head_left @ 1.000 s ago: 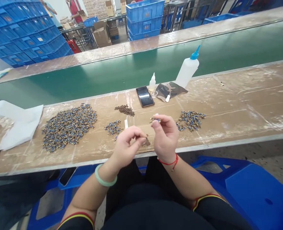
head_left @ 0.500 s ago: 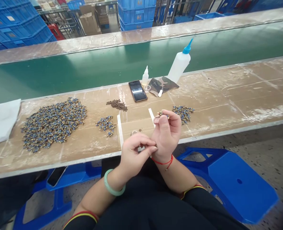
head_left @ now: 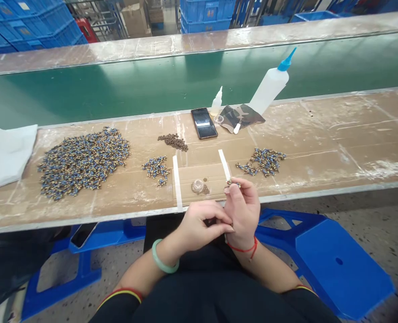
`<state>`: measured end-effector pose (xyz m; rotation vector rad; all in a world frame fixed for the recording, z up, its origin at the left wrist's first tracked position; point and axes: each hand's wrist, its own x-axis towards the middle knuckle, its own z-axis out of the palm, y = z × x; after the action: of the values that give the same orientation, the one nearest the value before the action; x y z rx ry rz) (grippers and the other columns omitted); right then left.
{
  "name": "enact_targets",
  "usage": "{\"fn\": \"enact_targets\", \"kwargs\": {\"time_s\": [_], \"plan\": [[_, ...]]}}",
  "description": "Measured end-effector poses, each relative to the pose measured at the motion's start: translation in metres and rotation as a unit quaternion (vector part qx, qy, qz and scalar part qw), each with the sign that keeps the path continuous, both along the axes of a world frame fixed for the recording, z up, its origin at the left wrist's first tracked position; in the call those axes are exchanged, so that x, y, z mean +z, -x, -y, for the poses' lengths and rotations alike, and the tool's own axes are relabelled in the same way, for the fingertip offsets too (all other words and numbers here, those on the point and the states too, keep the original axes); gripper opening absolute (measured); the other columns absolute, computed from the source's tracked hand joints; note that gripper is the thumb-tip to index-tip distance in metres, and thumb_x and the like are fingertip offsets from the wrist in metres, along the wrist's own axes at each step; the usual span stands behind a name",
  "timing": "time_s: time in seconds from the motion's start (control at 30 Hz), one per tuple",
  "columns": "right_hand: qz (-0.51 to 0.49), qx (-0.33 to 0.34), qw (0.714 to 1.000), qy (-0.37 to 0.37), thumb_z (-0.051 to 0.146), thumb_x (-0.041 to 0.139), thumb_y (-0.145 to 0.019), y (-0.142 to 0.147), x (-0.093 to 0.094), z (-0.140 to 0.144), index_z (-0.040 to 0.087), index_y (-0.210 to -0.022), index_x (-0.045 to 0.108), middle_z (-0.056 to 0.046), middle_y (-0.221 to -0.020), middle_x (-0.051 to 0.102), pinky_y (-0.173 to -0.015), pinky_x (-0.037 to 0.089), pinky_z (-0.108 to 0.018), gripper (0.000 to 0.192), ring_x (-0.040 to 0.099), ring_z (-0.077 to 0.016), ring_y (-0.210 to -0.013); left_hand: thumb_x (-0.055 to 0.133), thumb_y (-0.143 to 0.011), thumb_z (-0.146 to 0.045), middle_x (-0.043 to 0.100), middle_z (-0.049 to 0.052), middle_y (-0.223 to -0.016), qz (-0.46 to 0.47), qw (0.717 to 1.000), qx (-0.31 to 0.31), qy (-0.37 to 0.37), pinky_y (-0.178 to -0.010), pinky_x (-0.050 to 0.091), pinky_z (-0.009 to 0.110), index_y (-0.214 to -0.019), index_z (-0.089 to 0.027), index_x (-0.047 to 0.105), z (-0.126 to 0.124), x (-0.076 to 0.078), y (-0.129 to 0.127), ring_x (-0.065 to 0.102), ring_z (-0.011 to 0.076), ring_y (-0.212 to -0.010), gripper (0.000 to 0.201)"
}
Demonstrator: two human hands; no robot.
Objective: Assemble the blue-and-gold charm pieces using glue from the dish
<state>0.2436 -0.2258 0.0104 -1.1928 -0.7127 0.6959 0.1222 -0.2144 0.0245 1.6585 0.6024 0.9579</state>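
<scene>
My right hand (head_left: 242,204), with a red string at the wrist, pinches a small blue-and-gold metal part (head_left: 233,183) between thumb and fingertips. My left hand (head_left: 205,226), behind a pale green bangle (head_left: 161,258), has its thumb and forefinger pressed together against the base of the right palm. Whatever tiny thing it grips there is mostly hidden. Beyond the hands, a small clear round dish (head_left: 197,186) sits on cardboard between two white strips. Similar parts lie in a small pile (head_left: 155,168) left of the strips and another pile (head_left: 268,161) to the right.
A large heap of blue-and-gold parts (head_left: 84,161) covers the left of the table. Farther back are brown pellets (head_left: 173,141), a phone (head_left: 204,123), a small dropper bottle (head_left: 216,102) and a big white bottle (head_left: 269,89). A blue stool (head_left: 340,260) stands at right.
Both hands have come down and nearer my body, still together. The round dish and some parts beside the right pile now show. My view has shifted a little, so the table things appear farther right.
</scene>
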Motion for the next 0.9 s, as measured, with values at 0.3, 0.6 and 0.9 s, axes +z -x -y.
{"fn": "enact_targets", "kwargs": {"time_s": [0.3,0.6,0.9], "plan": [[0.037,0.057,0.997,0.029,0.049,0.066,-0.099,0.002,-0.001,0.010,0.025,-0.103,0.070,-0.005,-0.094,0.071,-0.073,0.055,-0.031,0.025,0.067,-0.0179,-0.084,0.086,-0.080,-0.052,0.067,0.005,-0.067,0.060,0.990,-0.095,0.080,-0.049,0.044,0.025,-0.067,-0.018,0.069,-0.006,-0.005,0.002,0.053,0.0118,-0.053,0.040],[0.245,0.193,0.950,0.025,0.045,0.074,-0.094,-0.047,0.002,-0.018,0.028,-0.095,0.078,-0.004,-0.091,0.075,-0.082,0.051,-0.039,0.018,0.064,-0.0218,-0.086,0.090,-0.076,-0.045,0.050,-0.002,-0.061,0.304,0.915,-0.059,0.259,-0.050,0.036,0.023,-0.066,-0.018,0.058,-0.007,-0.023,0.029,0.040,0.0084,-0.050,0.043],[0.391,0.270,0.879,0.041,0.036,0.073,-0.094,-0.065,0.016,-0.020,0.028,-0.090,0.078,-0.004,-0.083,0.076,-0.081,0.052,-0.044,0.010,0.064,-0.0250,-0.084,0.089,-0.079,-0.042,0.048,-0.004,-0.065,0.352,0.895,-0.013,0.273,-0.051,0.035,0.021,-0.072,-0.019,0.057,-0.007,-0.039,0.037,0.034,0.0063,-0.050,0.040]]}}
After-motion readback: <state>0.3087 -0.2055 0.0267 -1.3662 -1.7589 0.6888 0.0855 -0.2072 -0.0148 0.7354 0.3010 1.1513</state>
